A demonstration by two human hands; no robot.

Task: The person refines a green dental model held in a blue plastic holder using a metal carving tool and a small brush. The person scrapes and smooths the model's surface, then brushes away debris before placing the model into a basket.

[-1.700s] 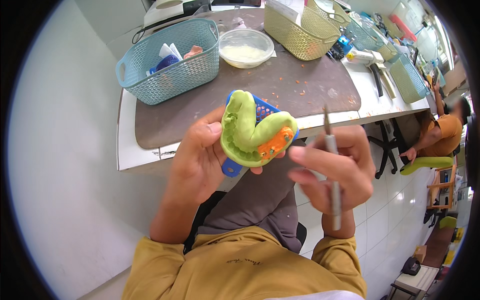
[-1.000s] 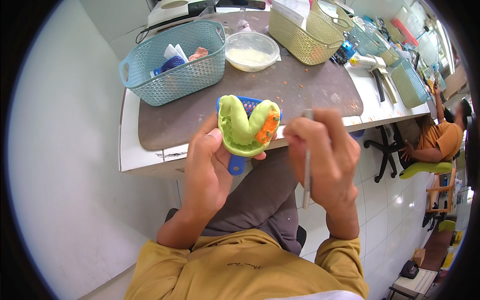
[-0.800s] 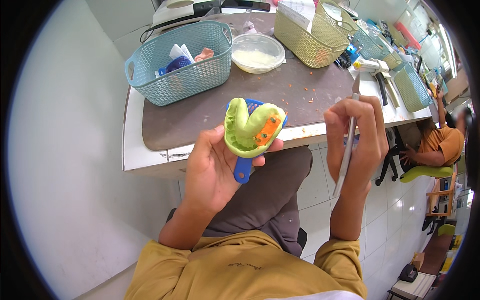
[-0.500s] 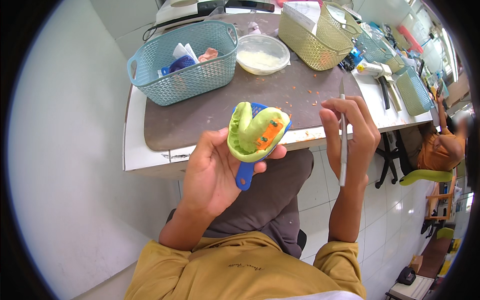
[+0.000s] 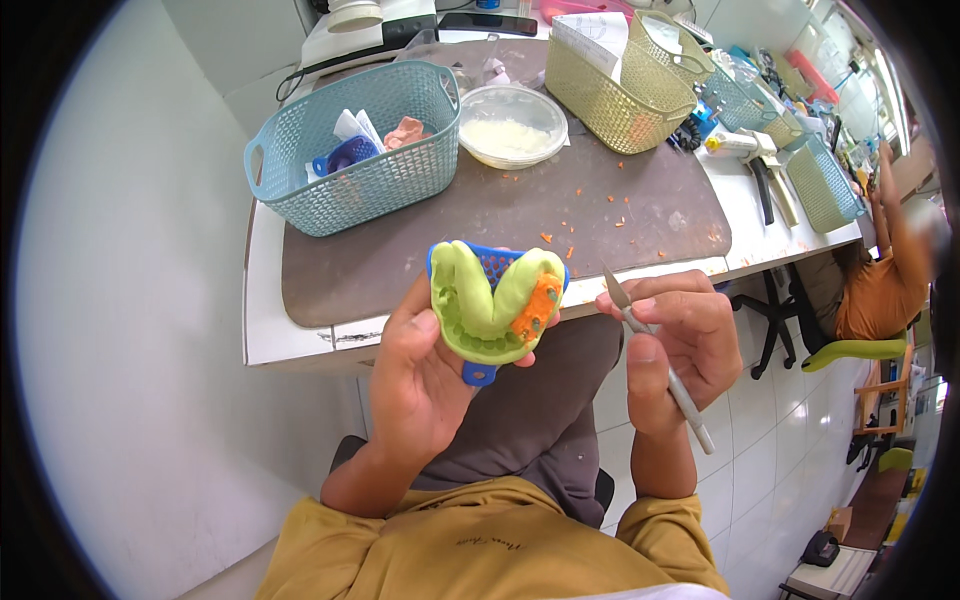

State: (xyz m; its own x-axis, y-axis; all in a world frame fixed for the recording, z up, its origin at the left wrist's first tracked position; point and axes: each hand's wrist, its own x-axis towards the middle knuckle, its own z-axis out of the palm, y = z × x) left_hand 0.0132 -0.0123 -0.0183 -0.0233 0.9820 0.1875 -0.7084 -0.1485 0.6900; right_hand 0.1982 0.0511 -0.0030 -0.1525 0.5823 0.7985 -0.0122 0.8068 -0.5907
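Item: blue impression tray (image 5: 479, 374), perforated, short-handled, filled with a green impression (image 5: 490, 322) of arch form. Location: held up in the left hand, in front of the near edge of the tabletop (image 5: 262, 330), handle toward the wearer.

Inset: orange patch (image 5: 541, 303) on the right limb of the arch, with small greenish fittings.

Left hand (image 5: 412, 372): thumb at the left side of the tray, fingers curled beneath it, tips showing at the right rim; closed on the tray. The rest of the grip is hidden behind it, so its firmness cannot be fairly judged.

Right hand (image 5: 690, 340): fingers and thumb pinched on a slim metal knife (image 5: 690, 410), blade up and leftward, near the tray, apparently apart from it.

Step in hand, as judged: the arch is presented face-up, the blade ready beside the orange patch. Next move, as judged, calls for a steady left hold and a light, controlled approach of the blade, clear of the left fingertips.

Surroundings: brown mat (image 5: 380, 262); orange crumbs (image 5: 546, 238) on it; blue basket (image 5: 365, 200); round clear tub (image 5: 512, 162); beige basket (image 5: 592, 106).
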